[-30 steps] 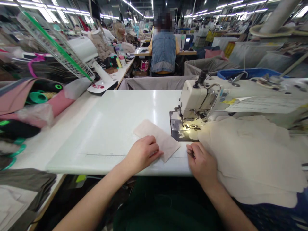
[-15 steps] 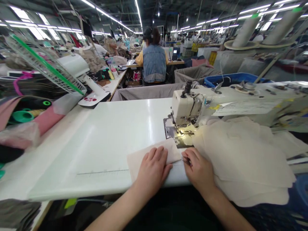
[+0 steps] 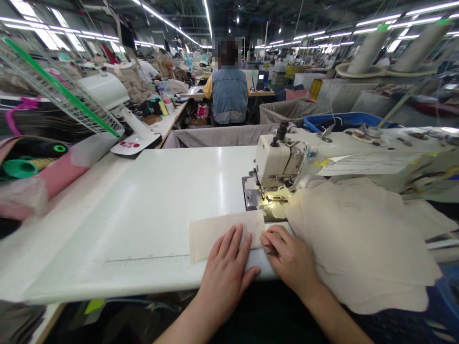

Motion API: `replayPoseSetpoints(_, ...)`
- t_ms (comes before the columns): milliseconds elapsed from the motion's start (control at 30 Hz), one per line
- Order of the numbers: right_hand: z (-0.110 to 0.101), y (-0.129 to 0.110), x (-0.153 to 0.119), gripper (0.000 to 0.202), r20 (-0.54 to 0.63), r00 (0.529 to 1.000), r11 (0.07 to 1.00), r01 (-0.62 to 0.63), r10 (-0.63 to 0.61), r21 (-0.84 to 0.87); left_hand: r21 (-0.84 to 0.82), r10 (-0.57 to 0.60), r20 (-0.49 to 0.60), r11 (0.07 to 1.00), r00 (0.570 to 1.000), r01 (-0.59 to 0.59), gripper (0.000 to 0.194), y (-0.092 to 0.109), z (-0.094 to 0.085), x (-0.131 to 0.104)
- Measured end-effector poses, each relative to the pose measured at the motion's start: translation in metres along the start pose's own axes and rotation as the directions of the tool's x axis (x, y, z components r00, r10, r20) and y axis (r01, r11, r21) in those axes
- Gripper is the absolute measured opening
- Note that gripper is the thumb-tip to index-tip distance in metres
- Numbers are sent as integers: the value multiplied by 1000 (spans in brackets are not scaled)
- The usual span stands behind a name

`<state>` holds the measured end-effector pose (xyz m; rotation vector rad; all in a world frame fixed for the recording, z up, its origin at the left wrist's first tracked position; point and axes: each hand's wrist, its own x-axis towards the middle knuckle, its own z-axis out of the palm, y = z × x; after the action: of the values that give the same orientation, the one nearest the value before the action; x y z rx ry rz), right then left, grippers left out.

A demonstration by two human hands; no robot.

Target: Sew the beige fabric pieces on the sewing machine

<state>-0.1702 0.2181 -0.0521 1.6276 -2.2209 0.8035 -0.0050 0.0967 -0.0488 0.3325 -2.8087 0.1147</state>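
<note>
A folded cream fabric piece (image 3: 211, 236) lies flat on the white sewing table, just in front of the sewing machine's needle plate (image 3: 274, 210). My left hand (image 3: 229, 260) rests on it with fingers stretched out and thumb apart. At the fabric's right edge, my right hand (image 3: 289, 255) is closed, its thumb and index finger touching the corner. A small dark metal tool (image 3: 269, 249) shows within the right hand; the fingers hide most of it, so its kind is unclear. The sewing machine head (image 3: 274, 160) stands behind, its lamp lit and the fabric outside its presser foot.
Large cream fabric panels (image 3: 362, 243) are piled to the right, hanging over the table edge. A white fan (image 3: 131, 141) and a pink roll (image 3: 68, 177) lie left. Beyond the table are a grey cloth bin (image 3: 222, 136), a blue tub (image 3: 344, 117) and a seated person (image 3: 229, 95).
The fabric piece has turned to lie straighter along the table edge. My left fingers have spread a little, and my right hand has moved left onto the fabric's corner.
</note>
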Motion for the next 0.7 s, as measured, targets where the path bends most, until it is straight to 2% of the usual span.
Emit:
replayPoseSetpoints(233, 2, 0, -1, 24, -14, 1000, 1000, -20, 20, -2, -25, -11, -8, 1000, 1000, 11, 63, 0, 0, -1)
replayPoseSetpoints(700, 1, 1, -3, 25, -34, 999, 999, 15, -16, -34, -83, -58, 62, 995, 996, 63, 66, 5, -5, -1)
